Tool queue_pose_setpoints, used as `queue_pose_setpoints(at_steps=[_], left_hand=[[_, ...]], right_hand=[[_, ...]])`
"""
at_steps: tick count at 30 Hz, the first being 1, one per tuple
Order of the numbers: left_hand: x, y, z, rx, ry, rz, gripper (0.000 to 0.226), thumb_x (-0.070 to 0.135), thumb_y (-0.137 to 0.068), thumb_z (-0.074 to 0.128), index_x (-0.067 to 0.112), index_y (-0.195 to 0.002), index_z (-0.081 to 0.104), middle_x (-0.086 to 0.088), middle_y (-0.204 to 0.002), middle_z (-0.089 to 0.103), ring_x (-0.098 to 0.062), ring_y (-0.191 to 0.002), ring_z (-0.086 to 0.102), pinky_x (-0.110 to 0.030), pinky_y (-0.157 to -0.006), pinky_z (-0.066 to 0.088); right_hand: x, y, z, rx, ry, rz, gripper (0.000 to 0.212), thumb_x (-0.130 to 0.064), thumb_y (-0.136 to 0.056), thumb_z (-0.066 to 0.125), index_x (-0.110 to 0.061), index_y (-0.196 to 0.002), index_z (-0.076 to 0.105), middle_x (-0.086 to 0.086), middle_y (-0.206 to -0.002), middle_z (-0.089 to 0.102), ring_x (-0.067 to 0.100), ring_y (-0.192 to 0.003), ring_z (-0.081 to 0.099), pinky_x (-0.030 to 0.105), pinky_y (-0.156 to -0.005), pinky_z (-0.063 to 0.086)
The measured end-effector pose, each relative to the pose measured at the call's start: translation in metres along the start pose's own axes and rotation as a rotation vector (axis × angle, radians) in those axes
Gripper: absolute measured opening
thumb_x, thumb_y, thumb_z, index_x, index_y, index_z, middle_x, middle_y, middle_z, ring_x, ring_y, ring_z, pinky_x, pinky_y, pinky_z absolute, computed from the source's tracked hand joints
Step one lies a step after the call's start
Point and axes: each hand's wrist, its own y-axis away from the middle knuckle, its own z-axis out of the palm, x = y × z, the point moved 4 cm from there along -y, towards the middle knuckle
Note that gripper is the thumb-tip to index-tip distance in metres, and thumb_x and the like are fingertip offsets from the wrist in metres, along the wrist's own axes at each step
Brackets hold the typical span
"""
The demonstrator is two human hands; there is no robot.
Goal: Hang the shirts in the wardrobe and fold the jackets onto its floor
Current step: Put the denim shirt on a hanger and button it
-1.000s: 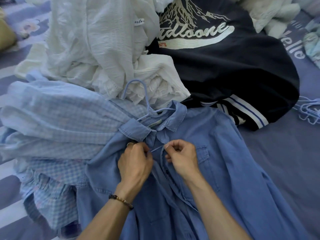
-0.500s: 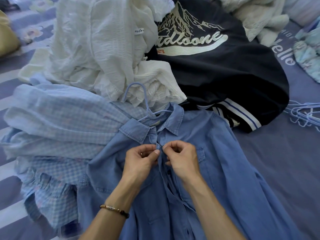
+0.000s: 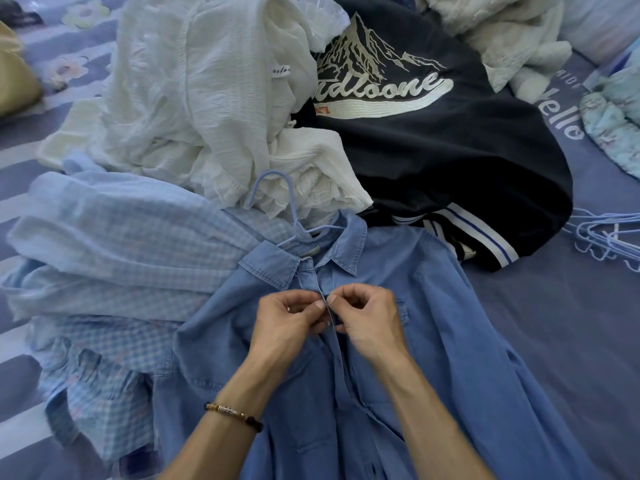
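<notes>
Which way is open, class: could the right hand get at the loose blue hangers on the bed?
Probably yes. The right hand pinches the denim shirt placket, but bare bedsheet lies between it and the blue hangers; it must let go first.

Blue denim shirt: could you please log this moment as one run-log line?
left hand: pinches placket | right hand: pinches placket | blue denim shirt: flat on bed, hanger in collar

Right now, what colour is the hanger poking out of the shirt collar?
Light blue; the hanger shows best in the head view.
</notes>
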Motion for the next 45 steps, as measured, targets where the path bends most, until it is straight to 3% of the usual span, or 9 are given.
queue_pose_setpoints(at_steps=[5,12,19,24,28,31,36,40,45], left_hand=[[-0.002,-0.002,0.003,0.001,0.078,-0.044,0.010,-0.005,-0.087,0.067,0.000,-0.078,0.068,-0.010,-0.067,0.070,-0.018,-0.063,0.068,-0.023,-0.060,0.058],[-0.004,-0.002,0.001,-0.053,0.157,-0.074,0.003,-0.003,-0.085,0.068,-0.004,-0.083,0.069,-0.016,-0.077,0.071,-0.020,-0.070,0.070,-0.029,-0.065,0.060],[-0.005,-0.005,0.002,-0.077,-0.015,-0.030,0.010,0.007,-0.087,0.070,-0.002,-0.083,0.072,-0.022,-0.083,0.071,-0.023,-0.078,0.068,-0.039,-0.075,0.060],[-0.002,-0.006,0.002,-0.052,-0.121,0.060,0.012,0.004,-0.088,0.069,-0.006,-0.082,0.068,-0.027,-0.080,0.068,-0.025,-0.074,0.064,-0.035,-0.069,0.060],[0.003,-0.007,0.002,-0.048,-0.335,0.224,0.015,0.003,-0.088,0.069,0.006,-0.073,0.067,-0.004,-0.062,0.065,-0.014,-0.060,0.061,-0.027,-0.060,0.054],[0.005,-0.007,-0.001,-0.041,-0.456,0.338,0.016,0.007,-0.085,0.072,0.014,-0.071,0.068,0.005,-0.061,0.065,-0.008,-0.060,0.061,-0.030,-0.061,0.056],[-0.005,-0.016,-0.003,0.019,-0.248,0.143,0.017,0.010,-0.090,0.069,0.011,-0.074,0.066,0.003,-0.061,0.062,-0.009,-0.062,0.060,-0.023,-0.056,0.053],[-0.016,-0.025,-0.001,0.031,-0.259,0.038,0.015,0.020,-0.085,0.076,0.010,-0.087,0.065,0.000,-0.067,0.062,-0.013,-0.063,0.059,-0.023,-0.055,0.051],[-0.021,-0.015,-0.006,0.003,-0.932,0.280,0.049,0.012,-0.068,0.074,0.026,-0.107,0.049,0.006,-0.082,0.059,-0.014,-0.078,0.058,-0.039,-0.070,0.052]], right_hand=[[-0.005,0.005,0.000,0.063,0.189,-0.195,0.011,-0.014,-0.088,0.068,-0.021,-0.079,0.071,-0.011,-0.074,0.069,0.000,-0.073,0.064,0.015,-0.068,0.050],[-0.011,0.013,0.002,0.058,0.377,-0.515,0.006,-0.016,-0.080,0.067,-0.016,-0.086,0.067,-0.006,-0.083,0.061,0.011,-0.073,0.061,0.034,-0.067,0.055],[-0.008,0.011,0.000,0.152,0.462,-0.598,0.005,-0.011,-0.084,0.065,-0.014,-0.081,0.069,-0.004,-0.076,0.059,0.013,-0.063,0.056,0.037,-0.058,0.051],[-0.005,0.008,-0.002,0.123,0.434,-0.528,0.011,-0.018,-0.084,0.062,-0.018,-0.081,0.072,-0.006,-0.076,0.064,0.012,-0.063,0.060,0.035,-0.060,0.052],[0.006,0.000,-0.006,0.076,0.158,-0.160,0.016,-0.013,-0.084,0.071,-0.025,-0.075,0.070,-0.012,-0.071,0.069,-0.001,-0.069,0.065,0.016,-0.065,0.050],[0.017,-0.002,-0.003,0.049,-0.053,0.025,0.018,-0.009,-0.084,0.072,-0.023,-0.073,0.069,-0.003,-0.073,0.072,0.002,-0.067,0.065,0.020,-0.067,0.053],[0.039,0.015,0.005,-0.079,-0.135,0.099,0.005,-0.011,-0.087,0.071,-0.016,-0.087,0.069,0.004,-0.082,0.073,0.008,-0.074,0.064,0.022,-0.070,0.052],[0.058,0.033,0.007,-0.141,0.006,0.020,0.033,0.003,-0.089,0.061,-0.027,-0.081,0.072,-0.005,-0.081,0.074,0.007,-0.076,0.070,0.022,-0.073,0.055],[0.075,0.038,0.010,-0.179,0.026,0.146,0.035,0.004,-0.091,0.054,-0.024,-0.078,0.070,-0.005,-0.074,0.072,0.002,-0.066,0.068,0.018,-0.063,0.052]])
